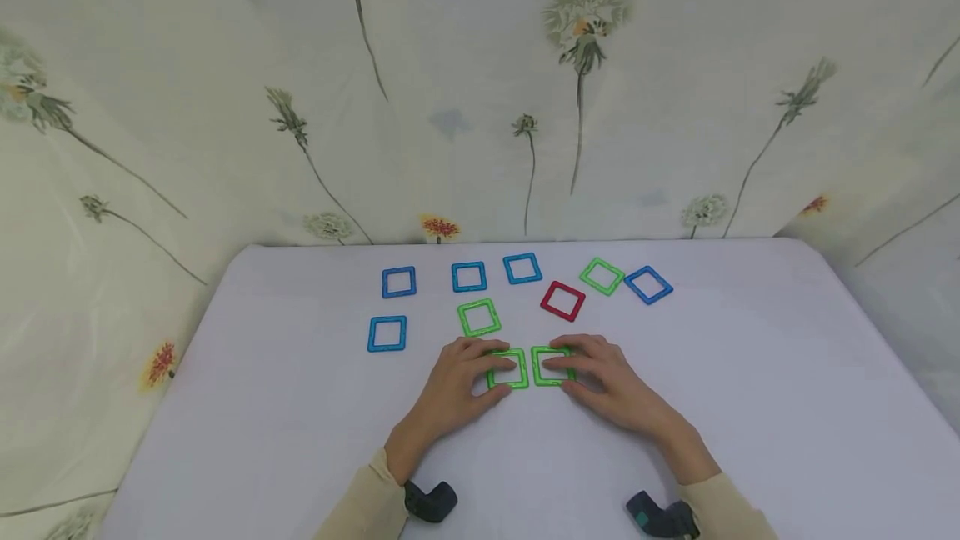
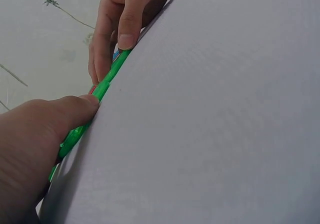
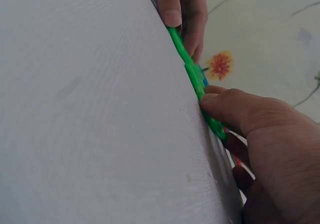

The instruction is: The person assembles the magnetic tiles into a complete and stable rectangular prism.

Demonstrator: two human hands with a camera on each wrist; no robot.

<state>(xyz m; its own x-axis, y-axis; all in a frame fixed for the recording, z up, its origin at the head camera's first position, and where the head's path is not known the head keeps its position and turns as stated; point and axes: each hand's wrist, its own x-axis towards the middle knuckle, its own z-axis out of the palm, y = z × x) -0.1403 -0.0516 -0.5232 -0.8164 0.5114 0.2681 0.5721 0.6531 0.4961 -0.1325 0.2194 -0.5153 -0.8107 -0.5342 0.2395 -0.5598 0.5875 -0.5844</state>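
Note:
Two green square magnetic-tile frames lie side by side near the middle of the table, a narrow gap between them. My left hand [image 1: 453, 377] grips the left green square frame [image 1: 524, 367], thumb on the near edge and fingers on the far edge. The right green square frame [image 1: 536, 367] is held the same way by my right hand [image 1: 617, 387], coming from the right. In the left wrist view the left thumb presses the edge of its green frame [image 2: 75, 138]. The right wrist view shows the right thumb on its own green frame [image 3: 194, 81].
Behind the hands lie a loose green square [image 1: 480, 332], a red square [image 1: 562, 301] and another green square [image 1: 602, 276]. Several blue squares, such as one at far left [image 1: 387, 347] and one at right [image 1: 649, 284], are spread around them. A floral cloth [image 1: 465, 173] hangs behind the white table [image 1: 262, 407].

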